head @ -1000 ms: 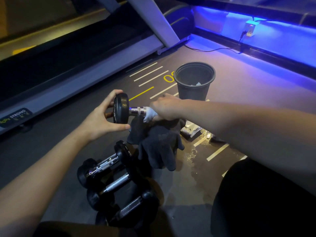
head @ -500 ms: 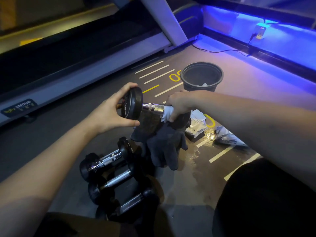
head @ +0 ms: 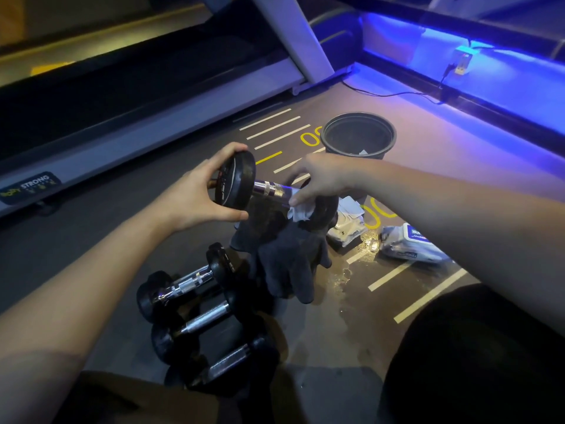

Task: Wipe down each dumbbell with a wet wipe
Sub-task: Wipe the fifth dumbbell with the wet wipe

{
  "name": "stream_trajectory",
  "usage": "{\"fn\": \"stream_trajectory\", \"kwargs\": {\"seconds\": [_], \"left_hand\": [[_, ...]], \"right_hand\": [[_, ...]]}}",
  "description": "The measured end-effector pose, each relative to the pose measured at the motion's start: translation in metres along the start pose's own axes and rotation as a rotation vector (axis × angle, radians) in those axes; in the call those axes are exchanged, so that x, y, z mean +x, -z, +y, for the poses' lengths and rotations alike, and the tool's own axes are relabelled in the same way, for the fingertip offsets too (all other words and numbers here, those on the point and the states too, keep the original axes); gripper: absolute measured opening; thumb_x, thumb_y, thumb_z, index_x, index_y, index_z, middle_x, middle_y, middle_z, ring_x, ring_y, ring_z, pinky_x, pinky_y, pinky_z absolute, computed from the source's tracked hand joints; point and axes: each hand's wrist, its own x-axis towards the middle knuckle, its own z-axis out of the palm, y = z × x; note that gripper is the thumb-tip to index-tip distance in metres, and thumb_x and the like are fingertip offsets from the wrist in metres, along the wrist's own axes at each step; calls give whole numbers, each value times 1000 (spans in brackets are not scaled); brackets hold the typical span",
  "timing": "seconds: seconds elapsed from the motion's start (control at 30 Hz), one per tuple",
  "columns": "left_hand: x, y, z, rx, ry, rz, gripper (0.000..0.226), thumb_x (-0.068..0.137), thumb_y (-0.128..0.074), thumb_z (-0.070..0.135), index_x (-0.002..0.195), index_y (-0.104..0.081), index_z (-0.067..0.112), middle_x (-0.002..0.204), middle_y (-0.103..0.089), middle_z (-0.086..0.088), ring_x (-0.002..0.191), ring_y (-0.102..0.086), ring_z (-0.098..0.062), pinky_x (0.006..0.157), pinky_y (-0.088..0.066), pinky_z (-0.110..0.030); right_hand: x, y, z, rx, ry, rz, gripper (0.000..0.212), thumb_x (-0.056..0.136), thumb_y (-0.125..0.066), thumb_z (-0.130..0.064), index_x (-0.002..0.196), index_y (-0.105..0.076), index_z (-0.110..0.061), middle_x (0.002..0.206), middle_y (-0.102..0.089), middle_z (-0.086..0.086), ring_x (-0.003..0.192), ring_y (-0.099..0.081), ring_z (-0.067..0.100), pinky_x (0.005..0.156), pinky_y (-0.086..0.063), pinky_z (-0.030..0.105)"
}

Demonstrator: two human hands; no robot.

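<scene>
A black dumbbell (head: pixel 244 186) with a chrome handle is held in the air. My left hand (head: pixel 195 194) grips its near end plate between thumb and fingers. My right hand (head: pixel 318 182) pinches a white wet wipe (head: pixel 301 211) against the far end of the handle, by the far plate. Three more black dumbbells (head: pixel 195 313) lie side by side on the floor below.
A dark cloth (head: pixel 284 258) hangs under the held dumbbell. A black bin (head: pixel 359 137) stands behind. A wet wipe pack (head: pixel 409 243) and crumpled white packaging (head: pixel 347 221) lie on the wet floor at right. A treadmill (head: pixel 122 96) runs along the left.
My right hand has slid the wipe from the handle's middle out to the far plate, baring more chrome. The view has shifted and the wipe pack has come into sight.
</scene>
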Motion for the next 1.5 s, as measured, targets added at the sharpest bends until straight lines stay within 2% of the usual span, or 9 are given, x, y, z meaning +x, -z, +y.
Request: {"fn": "stream_trajectory", "kwargs": {"seconds": [0.23,0.4,0.5,0.63,0.83,1.03,1.2,1.37,1.5], "left_hand": [[-2,0,-2,5,3,0,102,65,-94,14,137,-37,57,128,-48,20,125,-55,-5,98,-46,-25],[-2,-1,-1,15,9,4,101,64,-94,15,136,-37,58,131,-49,17,127,-54,-7,103,-48,-30],[0,-1,5,58,-9,-1,103,62,-95,22,138,-36,58,136,-50,5,126,-54,-13,105,-50,-42],[2,-1,7,91,-33,-5,104,62,-95,24,140,-35,58,138,-49,5,123,-54,-14,101,-52,-42],[0,-1,3,55,-7,11,102,62,-95,18,137,-37,58,129,-50,12,121,-58,-10,103,-51,-35],[-3,-2,-1,-1,42,25,97,65,-93,17,134,-39,56,121,-52,28,122,-54,1,103,-47,-26],[-4,-3,-2,-17,65,38,93,66,-93,16,133,-40,55,114,-52,28,114,-60,-6,82,-44,-7],[-3,-2,-4,-35,81,30,94,67,-93,17,133,-39,57,117,-54,17,104,-67,-6,79,-47,-6],[-4,-1,-3,-3,75,20,95,66,-93,19,133,-38,58,121,-54,26,113,-56,9,83,-43,-1]], "right_hand": [[7,-11,10,-155,-42,-4,36,79,-78,-38,105,-72,-15,70,-54,0,65,-47,16,58,-36,32],[11,-10,17,-200,-51,-68,43,76,-80,-40,107,-68,-12,78,-56,-7,81,-52,24,66,-39,33],[18,-4,23,-198,-63,-190,45,75,-81,-41,107,-66,-12,93,-65,7,89,-58,30,74,-47,41],[22,3,30,-167,-86,-292,31,74,-82,-40,100,-70,-30,96,-70,2,92,-61,25,82,-50,42],[18,-13,28,-160,-88,-54,45,67,-85,-46,102,-71,-21,85,-64,-3,84,-59,24,69,-44,32],[11,-36,15,-323,-144,224,52,60,-80,-63,89,-57,-26,90,-60,-3,103,-51,22,109,-23,41],[12,-62,9,-555,-149,432,71,62,-75,-67,107,-60,-14,111,-63,6,119,-49,29,117,-16,49],[18,-42,12,-443,-148,275,61,56,-79,-67,90,-62,-19,97,-65,4,104,-53,26,103,-32,39],[16,-23,15,-228,-131,30,45,68,-82,-49,102,-70,-21,90,-62,0,89,-57,25,68,-40,29]]}}
